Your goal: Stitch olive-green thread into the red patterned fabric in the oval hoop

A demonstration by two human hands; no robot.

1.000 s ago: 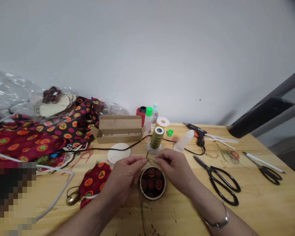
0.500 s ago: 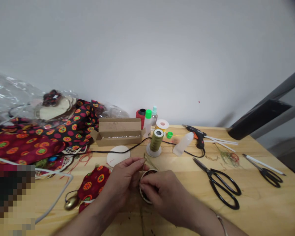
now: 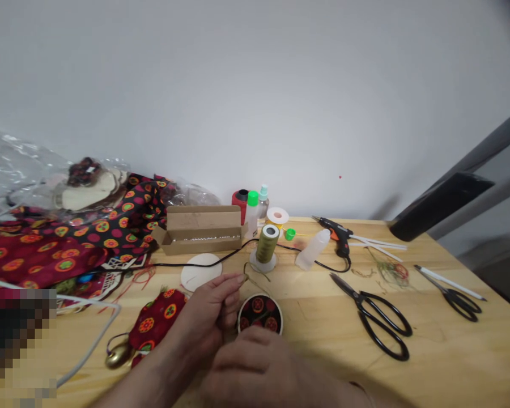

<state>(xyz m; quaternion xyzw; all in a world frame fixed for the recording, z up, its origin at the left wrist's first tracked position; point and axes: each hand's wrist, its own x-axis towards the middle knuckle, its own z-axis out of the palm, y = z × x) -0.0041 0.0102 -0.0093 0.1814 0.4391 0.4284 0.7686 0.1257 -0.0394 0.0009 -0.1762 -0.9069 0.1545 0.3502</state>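
Observation:
My left hand [image 3: 216, 300] is closed, its thumb and forefinger pinching an olive-green thread [image 3: 255, 276] that loops up past the fingertips. Just right of it lies a round disc [image 3: 259, 307] with a pale rim and a dark, red-patterned fabric face. My right hand [image 3: 255, 368] is in front of the disc's near edge, blurred, its fingers curled. What those fingers hold, if anything, is hidden. Behind the left fingertips stands a spool of olive thread [image 3: 267, 243]. A red patterned fabric piece [image 3: 157, 317] with a brass bell [image 3: 118, 356] lies beside the left forearm.
Large black-handled scissors [image 3: 372, 314] and smaller scissors [image 3: 454, 297] lie on the right. A glue gun [image 3: 335, 232], a white squeeze bottle [image 3: 312, 250] and an open cardboard box [image 3: 202, 241] are farther back. Patterned fabric [image 3: 68, 238] is heaped at left; a black cord [image 3: 170, 264] crosses the table.
My right hand has moved from the disc's rim down toward me, uncovering its patterned face. My left hand keeps its pinch, with the thread now looped above it.

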